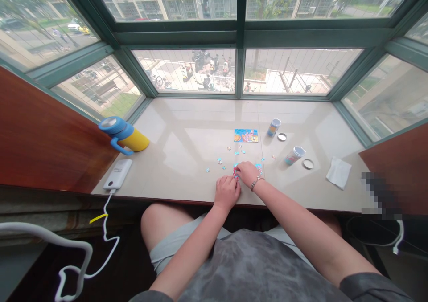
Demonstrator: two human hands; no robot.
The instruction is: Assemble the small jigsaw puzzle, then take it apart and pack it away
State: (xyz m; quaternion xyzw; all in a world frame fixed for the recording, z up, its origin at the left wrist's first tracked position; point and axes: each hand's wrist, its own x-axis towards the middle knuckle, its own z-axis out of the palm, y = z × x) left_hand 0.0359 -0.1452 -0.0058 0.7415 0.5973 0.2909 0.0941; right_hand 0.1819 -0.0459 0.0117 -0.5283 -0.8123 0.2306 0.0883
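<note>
My left hand and my right hand meet at the near edge of a stone sill, with their fingertips on a small cluster of pink and blue jigsaw pieces. The exact grip is partly hidden by my fingers. Several loose jigsaw pieces lie scattered just beyond my hands. Farther back lies a colourful cartoon picture card. A silver chain bracelet circles my right wrist.
Two open printed canisters stand right of the card, beside round lids. A tissue lies farther right. A blue-and-yellow bottle and white power bank sit left. Windows border the sill.
</note>
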